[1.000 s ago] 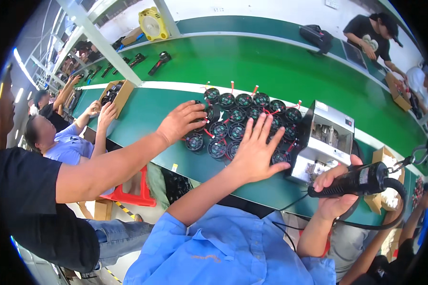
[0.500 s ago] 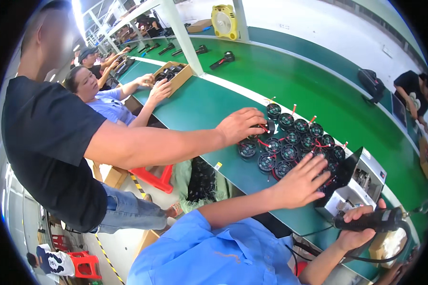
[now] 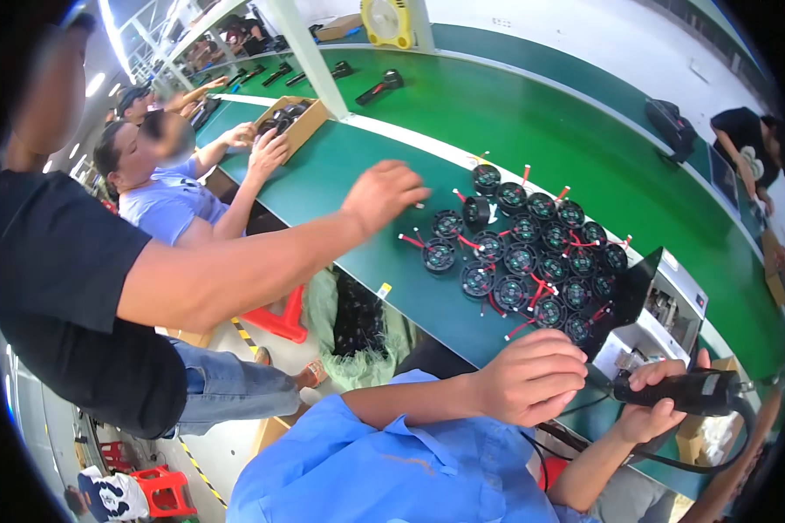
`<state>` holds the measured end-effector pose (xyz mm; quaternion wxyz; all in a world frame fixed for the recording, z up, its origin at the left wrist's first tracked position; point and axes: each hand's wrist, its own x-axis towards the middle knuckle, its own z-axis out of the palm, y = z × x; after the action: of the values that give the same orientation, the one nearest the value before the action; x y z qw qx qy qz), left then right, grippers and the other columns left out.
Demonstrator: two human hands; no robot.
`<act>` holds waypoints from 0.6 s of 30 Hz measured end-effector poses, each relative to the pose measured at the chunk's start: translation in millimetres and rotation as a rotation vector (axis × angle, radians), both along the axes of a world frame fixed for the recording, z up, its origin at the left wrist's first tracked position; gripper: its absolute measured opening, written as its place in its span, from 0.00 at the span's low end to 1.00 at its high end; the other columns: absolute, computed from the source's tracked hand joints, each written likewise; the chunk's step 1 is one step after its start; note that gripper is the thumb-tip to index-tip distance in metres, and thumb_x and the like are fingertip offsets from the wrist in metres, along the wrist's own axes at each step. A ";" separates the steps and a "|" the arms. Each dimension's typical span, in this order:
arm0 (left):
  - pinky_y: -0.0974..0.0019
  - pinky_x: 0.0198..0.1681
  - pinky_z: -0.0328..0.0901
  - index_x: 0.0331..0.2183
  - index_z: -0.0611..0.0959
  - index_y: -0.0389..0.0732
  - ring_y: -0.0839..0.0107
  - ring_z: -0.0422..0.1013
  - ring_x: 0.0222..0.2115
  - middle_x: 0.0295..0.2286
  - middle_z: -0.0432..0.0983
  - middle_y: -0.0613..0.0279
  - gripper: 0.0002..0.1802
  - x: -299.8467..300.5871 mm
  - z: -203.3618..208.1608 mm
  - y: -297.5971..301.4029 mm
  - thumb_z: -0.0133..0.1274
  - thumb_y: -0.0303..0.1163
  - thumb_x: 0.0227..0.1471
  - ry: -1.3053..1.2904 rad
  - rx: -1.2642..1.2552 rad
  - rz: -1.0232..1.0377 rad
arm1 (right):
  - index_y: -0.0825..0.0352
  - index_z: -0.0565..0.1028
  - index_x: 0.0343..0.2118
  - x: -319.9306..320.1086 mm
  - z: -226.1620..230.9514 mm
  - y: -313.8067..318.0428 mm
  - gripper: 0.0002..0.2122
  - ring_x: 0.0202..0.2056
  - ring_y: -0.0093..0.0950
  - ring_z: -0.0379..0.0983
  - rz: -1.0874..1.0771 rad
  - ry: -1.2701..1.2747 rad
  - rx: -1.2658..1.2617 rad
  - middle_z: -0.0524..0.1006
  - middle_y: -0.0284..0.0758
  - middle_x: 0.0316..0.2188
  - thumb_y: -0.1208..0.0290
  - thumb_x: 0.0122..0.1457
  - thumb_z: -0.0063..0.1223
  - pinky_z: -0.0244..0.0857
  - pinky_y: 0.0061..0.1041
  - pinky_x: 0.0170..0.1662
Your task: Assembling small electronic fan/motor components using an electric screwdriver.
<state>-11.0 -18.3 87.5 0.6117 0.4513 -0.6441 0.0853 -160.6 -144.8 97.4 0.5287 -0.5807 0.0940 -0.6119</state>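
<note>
My right hand [image 3: 654, 410] is wrapped round a black, corded electric screwdriver [image 3: 693, 392], which lies nearly level with its front end toward my left hand. My left hand [image 3: 532, 379] is closed just left of that front end, its fingers curled together; what they hold, if anything, is hidden. Beyond it, on the green table, several round black motors [image 3: 519, 259] with red wires stand grouped in uneven rows. Between my right hand and the motors sits a small silver and black box-shaped machine [image 3: 663, 318] with its inner parts showing.
At the left, the hand [image 3: 388, 193] of a person in a black T-shirt reaches over the table [image 3: 358, 218]. Farther off, another person handles parts in a cardboard box [image 3: 305, 128]. A green conveyor belt [image 3: 497, 113] runs behind, carrying black handheld devices [image 3: 382, 87].
My left hand has come back from over the motors toward the screwdriver's front end, its fingers curling. The black-sleeved person's hand has let go of a motor and drawn left.
</note>
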 end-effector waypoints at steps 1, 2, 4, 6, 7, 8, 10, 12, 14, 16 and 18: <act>0.57 0.38 0.67 0.26 0.79 0.34 0.60 0.74 0.34 0.30 0.76 0.56 0.05 0.5 -0.1 0.4 0.54 0.20 0.40 0.005 -0.005 -0.013 | 0.72 0.49 0.59 0.7 -1.3 -1.0 0.42 0.17 0.23 0.63 0.002 -0.007 0.006 0.66 0.35 0.21 0.51 0.51 0.58 0.61 0.21 0.19; 0.57 0.37 0.67 0.26 0.79 0.34 0.60 0.74 0.33 0.29 0.76 0.56 0.05 0.7 -0.5 1.0 0.53 0.20 0.40 0.014 -0.001 -0.009 | 0.72 0.50 0.59 1.8 -0.4 -0.6 0.42 0.16 0.23 0.63 -0.001 -0.007 0.006 0.66 0.36 0.20 0.51 0.50 0.59 0.61 0.21 0.18; 0.58 0.36 0.67 0.25 0.79 0.34 0.59 0.74 0.32 0.28 0.77 0.55 0.05 1.2 3.4 1.6 0.52 0.19 0.39 0.053 0.003 -0.011 | 0.73 0.49 0.59 -0.4 -3.7 -3.7 0.40 0.17 0.23 0.62 0.013 0.000 -0.029 0.65 0.35 0.22 0.52 0.52 0.56 0.61 0.21 0.20; 0.59 0.36 0.67 0.25 0.79 0.34 0.59 0.74 0.32 0.28 0.77 0.55 0.05 2.3 12.3 3.2 0.52 0.20 0.39 0.106 0.005 -0.031 | 0.73 0.49 0.59 1.0 -1.2 0.2 0.42 0.17 0.23 0.63 0.000 -0.025 0.005 0.66 0.36 0.21 0.51 0.51 0.58 0.62 0.21 0.19; 0.59 0.36 0.67 0.25 0.79 0.34 0.58 0.74 0.33 0.28 0.77 0.54 0.04 3.9 17.1 2.7 0.52 0.20 0.40 0.113 -0.014 -0.036 | 0.73 0.49 0.59 -1.4 -0.8 0.2 0.42 0.17 0.23 0.63 0.002 -0.019 0.009 0.66 0.36 0.21 0.51 0.51 0.58 0.62 0.21 0.19; 0.59 0.36 0.67 0.26 0.79 0.34 0.58 0.74 0.33 0.29 0.77 0.54 0.05 6.6 21.5 1.7 0.52 0.21 0.40 0.104 -0.008 -0.026 | 0.73 0.49 0.59 -2.5 -1.2 -0.3 0.42 0.17 0.24 0.63 -0.013 -0.014 0.002 0.66 0.36 0.21 0.51 0.51 0.58 0.62 0.21 0.19; 0.58 0.37 0.67 0.27 0.79 0.34 0.59 0.74 0.34 0.30 0.77 0.55 0.05 13.8 24.4 -1.0 0.53 0.21 0.41 0.066 0.016 0.006 | 0.74 0.49 0.58 -3.6 -0.3 -0.2 0.41 0.18 0.24 0.64 -0.031 -0.016 -0.008 0.66 0.36 0.21 0.52 0.51 0.58 0.62 0.22 0.21; 0.59 0.37 0.67 0.27 0.80 0.35 0.61 0.74 0.34 0.30 0.77 0.55 0.05 17.5 17.9 -3.6 0.54 0.22 0.41 0.051 0.041 0.071 | 0.73 0.49 0.58 -4.1 -1.4 0.2 0.41 0.18 0.24 0.64 -0.030 -0.014 0.002 0.66 0.36 0.21 0.52 0.51 0.58 0.62 0.22 0.21; 0.58 0.40 0.67 0.29 0.80 0.35 0.60 0.74 0.36 0.32 0.77 0.56 0.07 20.1 12.6 -3.6 0.55 0.23 0.42 0.008 0.113 0.131 | 0.73 0.50 0.58 -4.2 -3.8 -2.2 0.41 0.18 0.24 0.64 -0.016 -0.019 0.010 0.66 0.36 0.21 0.53 0.51 0.59 0.62 0.23 0.21; 0.54 0.47 0.65 0.35 0.80 0.35 0.57 0.71 0.43 0.38 0.75 0.54 0.14 22.2 5.4 -1.5 0.57 0.27 0.42 -0.091 0.216 0.148 | 0.73 0.50 0.58 -1.7 -3.1 -1.8 0.41 0.18 0.24 0.64 0.009 -0.021 0.023 0.66 0.36 0.21 0.53 0.51 0.59 0.62 0.23 0.20; 0.53 0.52 0.61 0.40 0.78 0.35 0.55 0.67 0.49 0.45 0.71 0.52 0.19 21.4 3.4 -2.7 0.58 0.31 0.43 -0.169 0.359 0.163 | 0.72 0.50 0.58 0.4 -2.9 -1.9 0.41 0.18 0.25 0.65 0.026 -0.039 0.036 0.67 0.36 0.21 0.54 0.50 0.60 0.63 0.23 0.21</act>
<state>10.4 -21.0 91.0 0.4566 0.5949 -0.6591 0.0560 -160.2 -146.7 94.5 0.5486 -0.5602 0.0869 -0.6145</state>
